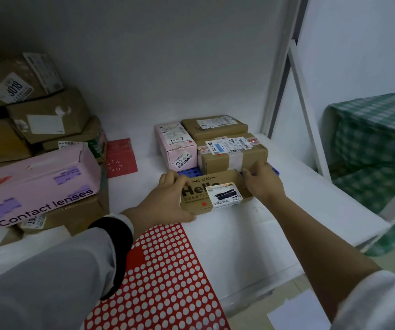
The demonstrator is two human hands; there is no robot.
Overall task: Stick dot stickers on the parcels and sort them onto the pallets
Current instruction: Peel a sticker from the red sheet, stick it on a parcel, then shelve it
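A flat brown parcel point(198, 194) printed "Hello", with a white label and a red dot sticker, is held between both hands at the front edge of the blue pallet point(189, 173). My left hand point(168, 198) grips its left end; my right hand point(263, 182) grips its right end. On the pallet behind stand a pink parcel point(175, 144) and two brown parcels point(234, 153), point(215, 126). The red sticker sheet point(163, 277), mostly peeled to white holes, lies on the white table in front of me.
A heap of unsorted parcels fills the left, with a pink "Contact lenses" box point(39, 184) in front and brown boxes point(49, 115) behind. A red card point(121, 158) lies beside them. A green checked cloth point(377, 144) covers something at the right, past the table edge.
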